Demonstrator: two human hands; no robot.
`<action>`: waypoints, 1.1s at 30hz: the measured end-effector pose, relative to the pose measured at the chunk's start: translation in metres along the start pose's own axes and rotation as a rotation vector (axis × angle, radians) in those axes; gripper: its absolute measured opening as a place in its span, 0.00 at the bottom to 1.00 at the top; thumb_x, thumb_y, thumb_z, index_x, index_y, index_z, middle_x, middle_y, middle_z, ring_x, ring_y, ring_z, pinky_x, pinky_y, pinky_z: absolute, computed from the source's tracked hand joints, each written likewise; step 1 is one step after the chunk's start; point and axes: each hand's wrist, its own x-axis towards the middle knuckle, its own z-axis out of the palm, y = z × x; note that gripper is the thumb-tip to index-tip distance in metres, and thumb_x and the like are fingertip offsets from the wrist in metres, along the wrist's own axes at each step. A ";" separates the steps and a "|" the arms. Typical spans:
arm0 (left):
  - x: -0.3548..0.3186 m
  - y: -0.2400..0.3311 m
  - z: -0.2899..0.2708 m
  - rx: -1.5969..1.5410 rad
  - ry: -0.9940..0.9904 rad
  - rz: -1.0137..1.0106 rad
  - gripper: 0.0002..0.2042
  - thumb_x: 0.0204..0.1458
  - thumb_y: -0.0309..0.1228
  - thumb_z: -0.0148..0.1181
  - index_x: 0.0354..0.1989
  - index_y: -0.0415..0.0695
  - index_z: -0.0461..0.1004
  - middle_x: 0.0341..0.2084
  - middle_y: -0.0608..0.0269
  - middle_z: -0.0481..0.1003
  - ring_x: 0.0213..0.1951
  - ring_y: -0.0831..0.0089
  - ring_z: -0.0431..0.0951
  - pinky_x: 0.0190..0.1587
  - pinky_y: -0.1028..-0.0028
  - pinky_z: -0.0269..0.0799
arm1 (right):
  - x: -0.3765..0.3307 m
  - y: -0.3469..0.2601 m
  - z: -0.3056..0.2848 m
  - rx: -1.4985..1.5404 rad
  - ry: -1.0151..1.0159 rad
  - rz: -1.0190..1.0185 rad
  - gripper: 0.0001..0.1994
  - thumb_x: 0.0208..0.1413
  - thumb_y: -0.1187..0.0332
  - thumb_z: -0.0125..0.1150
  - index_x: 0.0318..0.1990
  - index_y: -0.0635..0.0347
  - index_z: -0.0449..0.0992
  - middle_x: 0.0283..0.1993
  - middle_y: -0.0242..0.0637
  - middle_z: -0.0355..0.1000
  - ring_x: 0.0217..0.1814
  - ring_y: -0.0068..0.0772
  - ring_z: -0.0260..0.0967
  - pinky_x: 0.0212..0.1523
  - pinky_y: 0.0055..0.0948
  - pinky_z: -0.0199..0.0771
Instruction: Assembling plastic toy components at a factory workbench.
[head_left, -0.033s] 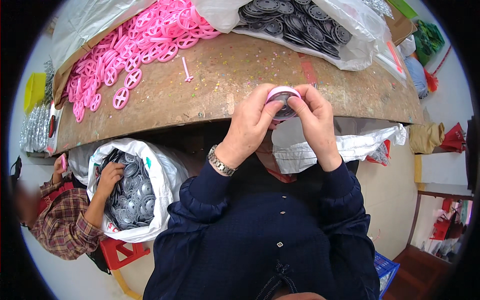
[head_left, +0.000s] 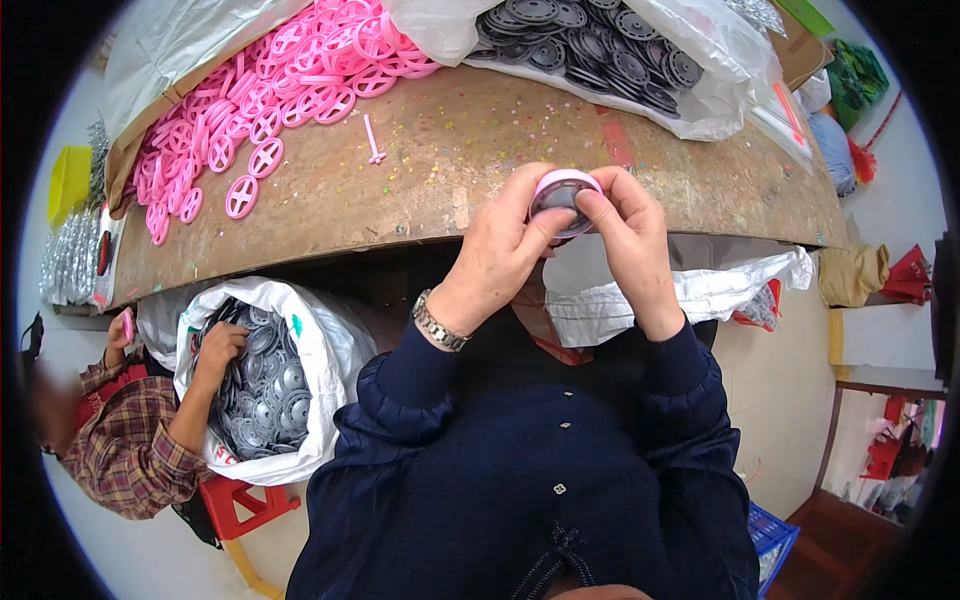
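Observation:
Both my hands are raised together over the near edge of the brown worktable (head_left: 400,200). Between them is a small round pink wheel with a grey disc set in it (head_left: 563,196). My left hand (head_left: 497,255), a metal watch on its wrist, pinches the wheel from the left with the thumb on the disc's face. From the right, my right hand (head_left: 630,240) grips the rim, its fingertips on the face. A heap of pink spoked wheels (head_left: 280,90) lies at the table's far left. A clear bag of grey discs (head_left: 590,45) sits at the far right.
A loose pink peg (head_left: 372,140) lies on the table. At lower left another person's hand (head_left: 222,345) reaches into a white sack of grey discs (head_left: 265,390), above a red stool (head_left: 240,505). A white bag (head_left: 640,300) hangs under the table edge. A blue crate (head_left: 775,535) stands at lower right.

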 end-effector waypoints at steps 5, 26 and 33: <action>-0.002 0.005 -0.003 -0.095 -0.068 -0.095 0.26 0.59 0.20 0.54 0.66 0.41 0.57 0.42 0.58 0.73 0.32 0.78 0.77 0.32 0.78 0.79 | 0.002 -0.006 -0.002 0.170 -0.060 0.106 0.09 0.58 0.74 0.61 0.45 0.65 0.74 0.34 0.26 0.74 0.36 0.14 0.69 0.39 0.17 0.70; 0.001 -0.014 -0.019 0.201 0.065 0.151 0.19 0.60 0.24 0.55 0.60 0.39 0.69 0.34 0.65 0.75 0.30 0.81 0.74 0.30 0.82 0.70 | -0.023 -0.034 -0.098 -0.899 -0.282 -0.010 0.12 0.51 0.73 0.66 0.43 0.65 0.75 0.33 0.43 0.74 0.34 0.38 0.73 0.38 0.31 0.71; 0.011 -0.018 -0.035 0.098 0.180 0.014 0.12 0.61 0.27 0.56 0.50 0.38 0.75 0.29 0.63 0.77 0.25 0.81 0.75 0.28 0.80 0.70 | -0.013 -0.036 -0.116 -1.164 -0.232 -0.022 0.09 0.53 0.68 0.63 0.37 0.65 0.76 0.31 0.49 0.74 0.35 0.50 0.74 0.36 0.37 0.71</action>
